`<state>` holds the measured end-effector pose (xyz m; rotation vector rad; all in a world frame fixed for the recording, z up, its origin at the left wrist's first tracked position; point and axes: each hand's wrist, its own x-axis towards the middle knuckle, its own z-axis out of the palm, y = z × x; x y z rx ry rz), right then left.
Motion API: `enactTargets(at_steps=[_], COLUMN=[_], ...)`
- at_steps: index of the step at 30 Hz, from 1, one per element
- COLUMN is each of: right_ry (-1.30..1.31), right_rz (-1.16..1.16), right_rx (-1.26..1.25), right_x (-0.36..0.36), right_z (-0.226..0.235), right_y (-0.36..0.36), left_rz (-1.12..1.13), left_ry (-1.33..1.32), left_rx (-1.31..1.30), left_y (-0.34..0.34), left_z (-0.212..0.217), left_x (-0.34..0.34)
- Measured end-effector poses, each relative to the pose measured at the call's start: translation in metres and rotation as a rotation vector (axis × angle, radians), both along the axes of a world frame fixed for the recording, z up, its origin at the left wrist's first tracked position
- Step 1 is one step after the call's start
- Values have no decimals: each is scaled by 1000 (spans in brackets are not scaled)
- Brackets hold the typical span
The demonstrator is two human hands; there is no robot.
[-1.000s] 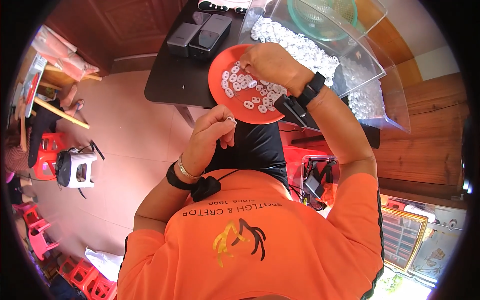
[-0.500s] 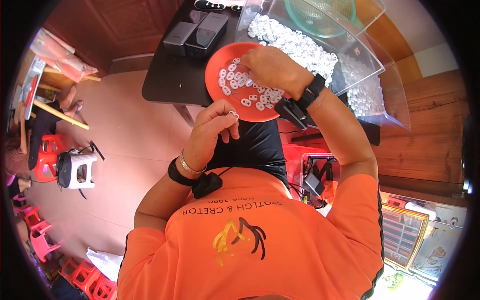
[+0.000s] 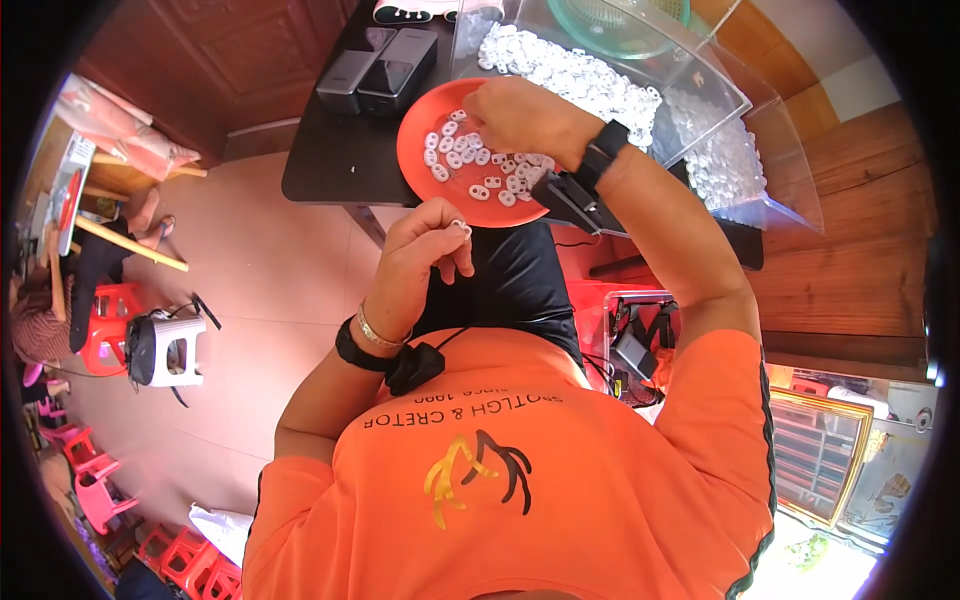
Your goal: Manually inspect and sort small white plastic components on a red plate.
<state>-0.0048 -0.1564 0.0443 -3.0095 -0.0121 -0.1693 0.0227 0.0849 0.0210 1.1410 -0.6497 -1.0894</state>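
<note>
A red-orange plate (image 3: 420, 180) holds many small white oval plastic pieces (image 3: 480, 192), each with two holes. My right hand (image 3: 530, 118) is over the plate's far right part, back upward, its fingers curled down toward the pieces; the fingertips are hidden. In front of the plate, my left hand (image 3: 418, 248) is closed, pinching a small white plastic piece (image 3: 461, 229) between thumb and forefinger. Each wrist wears a black strap with a black device, and a bracelet circles the left one.
A clear plastic bin (image 3: 720, 115) behind the plate holds a heap of white pieces (image 3: 570, 75) and a green basket (image 3: 620, 25). Two grey-black boxes (image 3: 400, 70) lie on the black table (image 3: 335, 165). Stools (image 3: 165, 345) and another person's legs (image 3: 95, 250) are at left.
The view has shifted a little, so the table and plate appear slightly higher and farther left. My right hand stays over the plate; my left keeps its pinch on the white piece.
</note>
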Motion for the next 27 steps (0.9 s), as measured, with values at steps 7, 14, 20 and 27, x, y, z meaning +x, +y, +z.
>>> enactTargets(at_steps=[7, 14, 20, 27], right_ry=[-54, -41, -70, -54], right_rz=[-56, -161, -238, -311], right_rx=[218, 674, 655, 867], right_x=[-32, -54, -57, -54], right_z=[11, 14, 15, 10], right_y=[5, 8, 13, 14], left_rz=[-28, -16, 16, 63], left_ry=[-32, -65, -120, -401], left_rx=[16, 13, -30, -58], left_y=[-2, -6, -13, -17], left_z=[0, 1, 9, 14], left_x=[2, 3, 6, 15])
